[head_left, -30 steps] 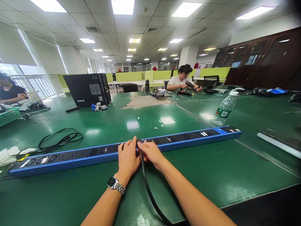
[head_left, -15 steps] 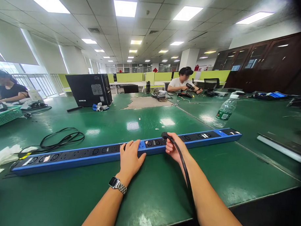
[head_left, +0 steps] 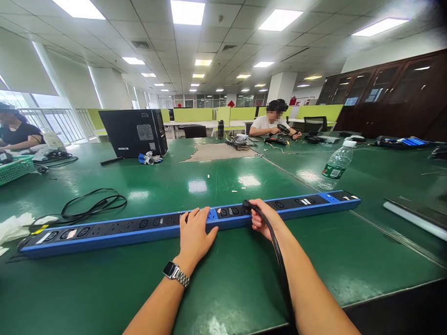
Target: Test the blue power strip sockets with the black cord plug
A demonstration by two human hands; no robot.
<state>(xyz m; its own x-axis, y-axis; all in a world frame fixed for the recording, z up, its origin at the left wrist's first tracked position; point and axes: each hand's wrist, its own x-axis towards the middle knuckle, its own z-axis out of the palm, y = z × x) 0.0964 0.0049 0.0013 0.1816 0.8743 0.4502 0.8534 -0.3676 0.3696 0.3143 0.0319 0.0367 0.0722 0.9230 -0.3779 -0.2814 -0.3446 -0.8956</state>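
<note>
A long blue and black power strip [head_left: 107, 228] lies across the green table [head_left: 219, 284] in front of me. My left hand [head_left: 195, 231] rests on the strip's middle, fingers bent over its near edge, a watch on the wrist. My right hand [head_left: 264, 219] is closed round a black plug [head_left: 247, 205] held against the strip a little to the right. The plug's black cable [head_left: 279, 260] runs back along my right forearm and off the table's front edge.
A water bottle [head_left: 335, 164] stands beyond the strip's right end. A coiled black cable [head_left: 93, 204] and white cloths [head_left: 3, 230] lie at left. A black computer case [head_left: 135, 132] stands further back. One person sits far left, another at the far side.
My right hand has carried the plug from the strip's middle, beside the left hand, to a spot further right on the strip. The left hand has stayed on the strip.
</note>
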